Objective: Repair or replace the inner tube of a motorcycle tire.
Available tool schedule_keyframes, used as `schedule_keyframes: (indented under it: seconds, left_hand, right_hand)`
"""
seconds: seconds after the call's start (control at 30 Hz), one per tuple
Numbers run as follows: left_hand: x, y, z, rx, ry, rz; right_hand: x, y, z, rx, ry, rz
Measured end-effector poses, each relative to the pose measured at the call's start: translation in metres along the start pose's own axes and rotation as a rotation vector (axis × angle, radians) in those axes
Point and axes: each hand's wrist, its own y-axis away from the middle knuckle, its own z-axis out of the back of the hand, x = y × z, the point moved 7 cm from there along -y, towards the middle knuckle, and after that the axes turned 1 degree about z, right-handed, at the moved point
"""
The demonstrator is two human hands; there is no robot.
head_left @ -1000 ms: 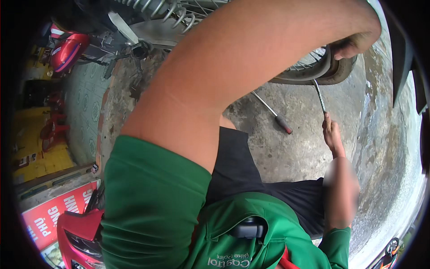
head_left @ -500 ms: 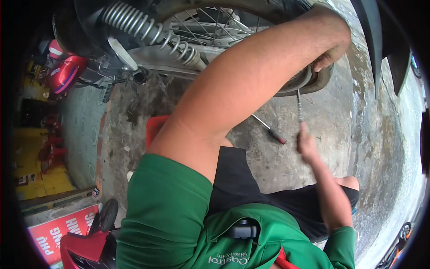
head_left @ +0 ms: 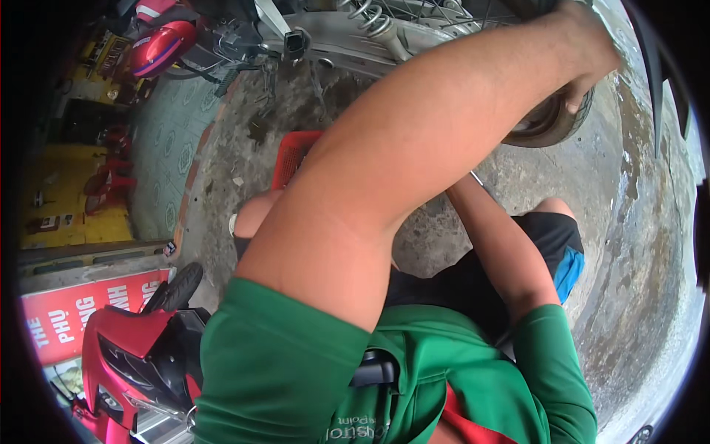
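Note:
My left arm reaches across to the upper right. My left hand (head_left: pixel 586 63) bends over the motorbike's rear tyre (head_left: pixel 556 138), its fingers curled and partly hidden. Behind my left forearm, my right forearm (head_left: pixel 494 233) angles up and inward, and the left arm covers my right hand completely. A short piece of metal shaft (head_left: pixel 477 177) shows beside the right forearm; the rest of it is hidden. The swingarm (head_left: pixel 347 53) and a coil spring shock absorber (head_left: pixel 381 28) lie along the top.
A red plastic basket (head_left: pixel 291 157) stands on the concrete floor behind my left arm. A red helmet (head_left: pixel 163 48) is at the upper left. At the lower left are another red motorbike (head_left: pixel 140 340) and a red sign (head_left: pixel 96 314).
My right hand held a ridged metal rod at the wheel; it has moved left, behind my left arm. The view has shifted, and the wheel sits higher and further right. The red-and-black-handled tool is now covered.

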Motion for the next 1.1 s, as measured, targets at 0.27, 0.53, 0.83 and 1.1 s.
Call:
schedule_keyframes:
  seconds: [0.27,0.53,0.83,1.1]
  left_hand:
    - [0.013,-0.046,-0.038,-0.114,0.031,-0.064]
    - [0.018,-0.023,-0.04,-0.356,0.483,0.023]
    - [-0.074,0.134,-0.371,-0.348,0.942,0.906]
    - [0.089,0.2,-0.474,-0.481,0.989,1.574]
  right_hand:
    - [0.0,0.006,0.076,-0.131,0.977,0.036]
    - [0.066,0.091,0.122,0.194,1.249,-0.184]
    - [0.25,0.11,0.171,-0.746,0.424,0.262]
    - [0.371,0.109,0.071,-0.224,0.907,0.807]
